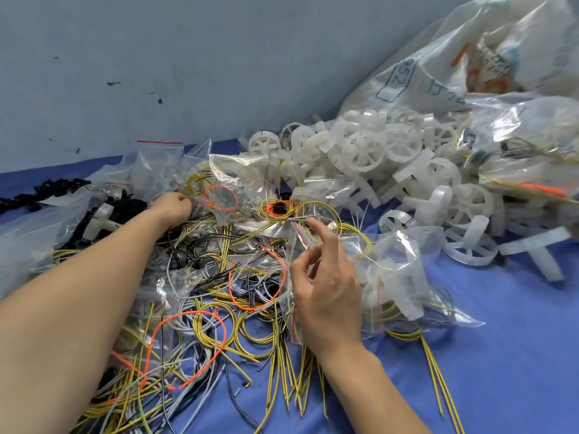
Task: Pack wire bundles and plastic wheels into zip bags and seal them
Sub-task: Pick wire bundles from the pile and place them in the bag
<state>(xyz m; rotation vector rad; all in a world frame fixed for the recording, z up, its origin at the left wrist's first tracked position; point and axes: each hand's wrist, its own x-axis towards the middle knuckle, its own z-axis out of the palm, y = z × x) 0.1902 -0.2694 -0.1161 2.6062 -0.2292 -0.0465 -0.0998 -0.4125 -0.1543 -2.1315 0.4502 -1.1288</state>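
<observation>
The left hand point(174, 208) reaches into a heap of clear zip bags point(232, 173) at the far side of the blue cloth point(501, 355). Its fingers are curled in beside a yellow wire coil point(195, 184), but the fingertips are buried, so I cannot tell whether they grip it. The right hand point(327, 280) hovers over the loose wire bundles point(219, 324) with its fingers point(316, 228) bent and spread apart. The thumb and forefinger sit close to the red-striped edge of a zip bag point(299, 238), but glare on the film hides whether they pinch it. Just right of that hand lies a filled bag point(398, 264) holding white pieces and yellow wire, its contents smeared by reflections. The plastic wheels point(366, 155) are piled behind, toward the wall point(156, 73), some partly under bags. A large printed sack point(438, 67) runs out of the picture at the upper right, its lettering too blurred to read. Black parts point(59, 184) at the far left are half covered by plastic — their shape is unclear.
</observation>
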